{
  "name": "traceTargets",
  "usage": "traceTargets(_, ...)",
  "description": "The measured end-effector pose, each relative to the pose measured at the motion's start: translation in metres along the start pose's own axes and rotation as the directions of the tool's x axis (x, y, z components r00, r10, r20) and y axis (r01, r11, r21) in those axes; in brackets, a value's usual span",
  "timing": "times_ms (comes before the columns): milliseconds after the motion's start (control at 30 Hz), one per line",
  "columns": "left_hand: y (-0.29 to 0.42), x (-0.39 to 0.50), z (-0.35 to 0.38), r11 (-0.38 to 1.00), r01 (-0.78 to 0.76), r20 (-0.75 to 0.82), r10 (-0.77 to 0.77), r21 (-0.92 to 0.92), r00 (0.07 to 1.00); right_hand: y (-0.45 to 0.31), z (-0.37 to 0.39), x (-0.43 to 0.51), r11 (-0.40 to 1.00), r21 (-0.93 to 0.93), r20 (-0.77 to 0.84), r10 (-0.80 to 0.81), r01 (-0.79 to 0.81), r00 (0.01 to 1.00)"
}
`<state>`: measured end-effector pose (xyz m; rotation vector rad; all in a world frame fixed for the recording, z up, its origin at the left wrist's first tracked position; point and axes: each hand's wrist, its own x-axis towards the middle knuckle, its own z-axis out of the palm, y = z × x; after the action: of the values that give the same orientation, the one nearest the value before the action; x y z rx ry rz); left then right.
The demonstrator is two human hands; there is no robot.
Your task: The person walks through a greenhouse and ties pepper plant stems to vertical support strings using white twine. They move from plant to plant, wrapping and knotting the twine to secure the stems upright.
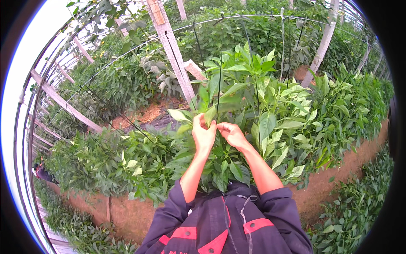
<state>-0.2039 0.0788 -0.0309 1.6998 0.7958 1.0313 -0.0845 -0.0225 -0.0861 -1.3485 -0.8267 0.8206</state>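
My left hand (203, 135) is closed around a leafy shoot of a pepper plant (210, 115), its thumb pointing up. Close beside it, my right hand (232, 135) has its fingers curled in a pinch. A black twine (219, 85) drops from above to where the fingertips of both hands meet, and its lower end is hidden there. The right fingers seem to pinch this twine; the exact grip is too small to see. Leaves just above the left hand are blurred. Broad green pepper leaves (267, 125) surround both hands.
A wire (203, 23) arcs overhead with several twines hanging from it. A pale post (173, 50) leans just beyond the plants; another post (320, 50) stands right. Bare soil (133, 216) runs between rows. A person (43, 173) is at far left.
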Motion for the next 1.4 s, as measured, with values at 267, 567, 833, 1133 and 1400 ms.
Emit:
traceTargets(267, -0.035, -0.044, 0.004, 0.879, -0.407, 0.097, 0.396, 0.246, 0.913, -0.005, 0.0, -0.007, 0.938, 0.311, -0.101, -0.128, 0.154, 0.987)
traceTargets(567, -0.017, -0.038, 0.015, 0.794, 0.112, 0.062, -0.094, -0.597, 0.994, -0.021, -0.005, -0.013, 0.872, 0.364, -0.117, -0.305, 0.326, 0.945)
traceTargets(833, -0.025, -0.046, 0.002, 0.859, -0.512, 0.238, 0.502, -0.024, 0.832, -0.022, -0.016, -0.016, 0.891, 0.384, -0.09, -0.227, 0.244, 0.97)
traceTargets(1133, -0.013, -0.039, -0.016, 0.869, -0.409, 0.5, 0.495, -0.279, 0.711, -0.029, -0.014, -0.017, 0.926, 0.242, -0.175, -0.252, 0.289, 0.952)
traceTargets(1400, -0.005, -0.041, -0.026, 0.884, -0.397, 0.592, 0.463, -0.248, 0.66, -0.029, -0.007, -0.018, 0.954, -0.048, -0.257, -0.298, 0.295, 0.919)
